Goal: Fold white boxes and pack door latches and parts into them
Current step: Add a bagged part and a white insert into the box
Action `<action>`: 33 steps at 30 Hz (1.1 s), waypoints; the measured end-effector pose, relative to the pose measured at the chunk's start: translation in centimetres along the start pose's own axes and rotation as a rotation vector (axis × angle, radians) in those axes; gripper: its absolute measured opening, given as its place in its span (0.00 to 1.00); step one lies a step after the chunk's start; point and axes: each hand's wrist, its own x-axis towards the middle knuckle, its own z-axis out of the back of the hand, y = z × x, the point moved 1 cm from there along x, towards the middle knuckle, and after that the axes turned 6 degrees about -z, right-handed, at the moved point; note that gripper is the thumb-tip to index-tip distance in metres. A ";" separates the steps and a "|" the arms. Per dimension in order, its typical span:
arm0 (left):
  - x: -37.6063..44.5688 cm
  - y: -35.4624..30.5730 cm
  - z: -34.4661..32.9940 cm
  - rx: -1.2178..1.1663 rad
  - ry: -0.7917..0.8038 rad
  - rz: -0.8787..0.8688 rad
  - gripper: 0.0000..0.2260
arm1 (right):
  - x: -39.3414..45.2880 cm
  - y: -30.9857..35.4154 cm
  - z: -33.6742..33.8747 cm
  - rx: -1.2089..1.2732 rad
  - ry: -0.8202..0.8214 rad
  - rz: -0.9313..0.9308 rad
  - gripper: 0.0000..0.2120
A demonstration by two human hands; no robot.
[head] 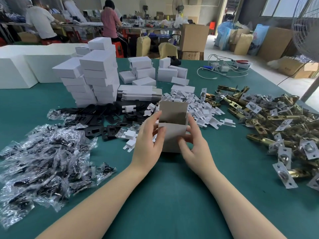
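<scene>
With our left hand and right hand gripping the open white box mid-table, fingers curled around its sides, we should keep the walls square while tucking flaps.

One open white box is held upright between two hands, the left hand and the right hand, above a green table. Around the box, four heaps too dense to be counted are seen: clear bagged parts to its left, black plates beyond those, white card inserts just behind, brass latches to its right. Behind it, one stack of flat blanks and many closed boxes are piled, and two seated people are seen far beyond.
</scene>
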 end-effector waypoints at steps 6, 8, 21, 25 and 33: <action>0.3 0.0 0.3 0.020 0.003 -0.133 0.13 | 0.2 0.6 0.1 -0.017 -0.176 0.128 0.22; 0.5 0.0 0.1 0.004 -0.002 -0.142 0.10 | 0.4 1.0 0.1 -0.023 -0.169 0.154 0.16; 0.4 -1.6 -0.6 -0.232 -0.141 0.000 0.14 | 0.6 3.2 0.2 0.380 -0.194 -0.053 0.19; 0.4 -1.4 -1.0 -0.364 -0.091 0.142 0.18 | 1.0 3.2 0.0 0.397 -0.160 -0.070 0.18; 0.3 -1.5 -0.1 -0.162 0.003 -0.035 0.11 | 0.6 3.3 0.6 0.104 -0.196 0.157 0.22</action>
